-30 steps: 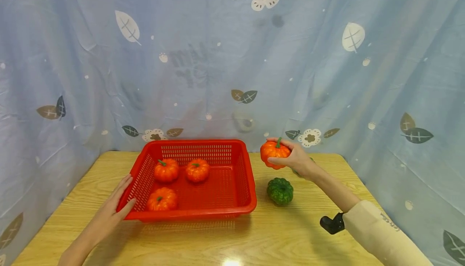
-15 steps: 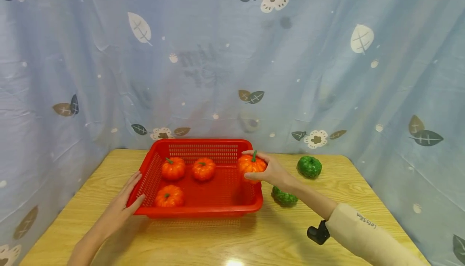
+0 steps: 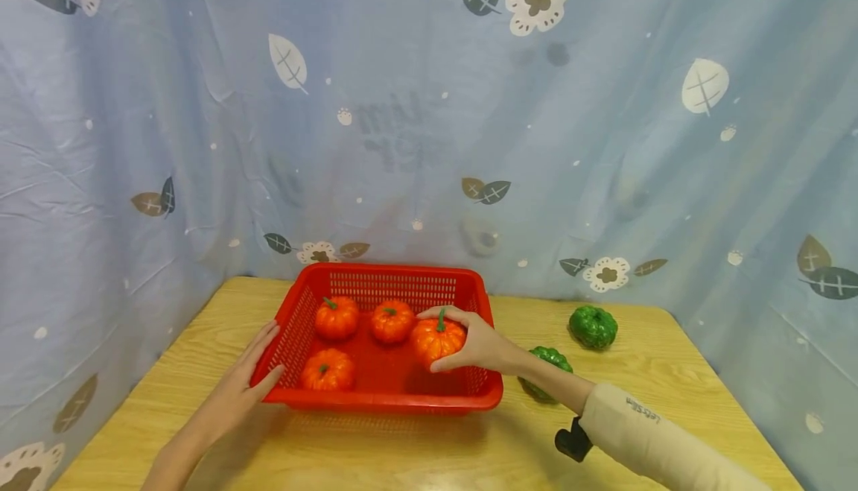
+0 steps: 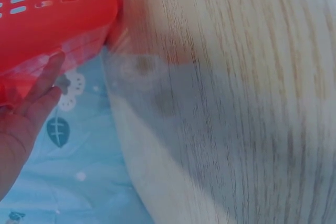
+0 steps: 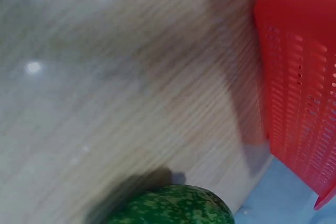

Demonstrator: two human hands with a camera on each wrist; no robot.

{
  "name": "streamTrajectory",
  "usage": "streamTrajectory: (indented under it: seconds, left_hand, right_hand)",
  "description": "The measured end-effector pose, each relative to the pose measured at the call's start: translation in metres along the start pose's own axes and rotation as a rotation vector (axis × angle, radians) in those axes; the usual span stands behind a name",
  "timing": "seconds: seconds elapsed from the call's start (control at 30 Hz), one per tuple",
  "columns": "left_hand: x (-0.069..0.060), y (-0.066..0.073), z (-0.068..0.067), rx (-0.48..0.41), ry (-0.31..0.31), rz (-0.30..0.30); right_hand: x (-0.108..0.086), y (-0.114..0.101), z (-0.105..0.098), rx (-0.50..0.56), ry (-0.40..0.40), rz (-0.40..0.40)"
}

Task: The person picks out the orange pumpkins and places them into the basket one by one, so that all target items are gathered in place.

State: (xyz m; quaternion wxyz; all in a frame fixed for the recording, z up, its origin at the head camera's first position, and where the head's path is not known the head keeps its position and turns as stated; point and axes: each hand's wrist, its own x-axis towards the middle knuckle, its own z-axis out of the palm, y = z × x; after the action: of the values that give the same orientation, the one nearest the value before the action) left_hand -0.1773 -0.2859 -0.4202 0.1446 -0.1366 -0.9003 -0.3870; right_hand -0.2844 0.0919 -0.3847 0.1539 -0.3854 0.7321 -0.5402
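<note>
In the head view my right hand (image 3: 480, 343) holds an orange mini pumpkin (image 3: 438, 340), its green stem upward, over the right part of the red plastic basket (image 3: 382, 402). Fingers are behind the pumpkin and the thumb is in front. Cannot tell whether it touches the basket floor. My left hand (image 3: 244, 378) rests with extended fingers on the basket's left rim; the left wrist view shows its fingers (image 4: 44, 90) along the outer wall. Inside the basket lie three more orange pumpkins: back left (image 3: 337, 318), back middle (image 3: 392, 321) and front left (image 3: 328, 369).
Two green pumpkins stand right of the basket: a nearer one (image 3: 548, 360), partly behind my right forearm, and a farther one (image 3: 593, 327). The wooden table (image 3: 375, 454) ends at a patterned blue curtain (image 3: 402, 133) at the back and sides.
My right hand has carried the orange pumpkin leftward from beside the basket to over its inside, and lower. My left hand stays at the left rim. The head view has shifted slightly.
</note>
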Motion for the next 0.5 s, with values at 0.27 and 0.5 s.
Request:
streamTrajectory:
  seconds: [0.27, 0.5]
  left_hand:
    - [-0.001, 0.002, 0.000, 0.003, 0.008, -0.006]
    - [0.000, 0.003, 0.001, 0.014, 0.025, -0.002]
  right_hand:
    - [0.009, 0.000, 0.006, 0.068, -0.107, 0.051]
    - [0.019, 0.006, 0.008, 0.073, -0.177, 0.036]
